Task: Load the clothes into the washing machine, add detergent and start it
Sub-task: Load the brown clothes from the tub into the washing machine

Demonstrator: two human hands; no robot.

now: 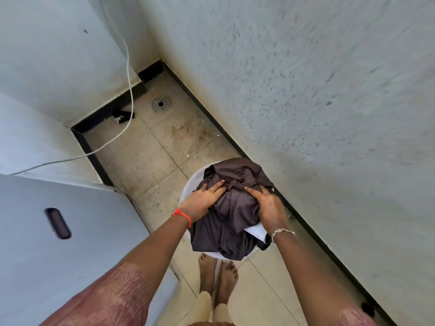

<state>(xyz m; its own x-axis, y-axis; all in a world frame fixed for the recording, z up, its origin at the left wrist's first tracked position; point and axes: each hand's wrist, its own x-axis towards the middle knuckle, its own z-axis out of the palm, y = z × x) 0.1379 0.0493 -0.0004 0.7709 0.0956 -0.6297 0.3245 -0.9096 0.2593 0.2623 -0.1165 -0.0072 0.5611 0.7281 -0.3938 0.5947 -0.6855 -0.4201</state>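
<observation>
A bundle of dark brown clothes [231,215] is heaped in a white bucket [191,184] on the tiled floor and spills over its near rim. My left hand [203,198] lies on the bundle's left side with its fingers straight, pressing the cloth. On the right side, my right hand [269,208] grips the bundle with curled fingers, the index finger stretched out. A white piece of cloth [256,231] shows under my right wrist. The washing machine [98,250] stands at the lower left, grey-blue, its lid down, with a dark handle recess [57,223].
A stained wall [329,114] runs close along the bucket's right side. A white cable [129,74] hangs down the left wall and trails across the floor. A floor drain [160,104] sits in the far corner. My bare feet [219,276] stand just behind the bucket.
</observation>
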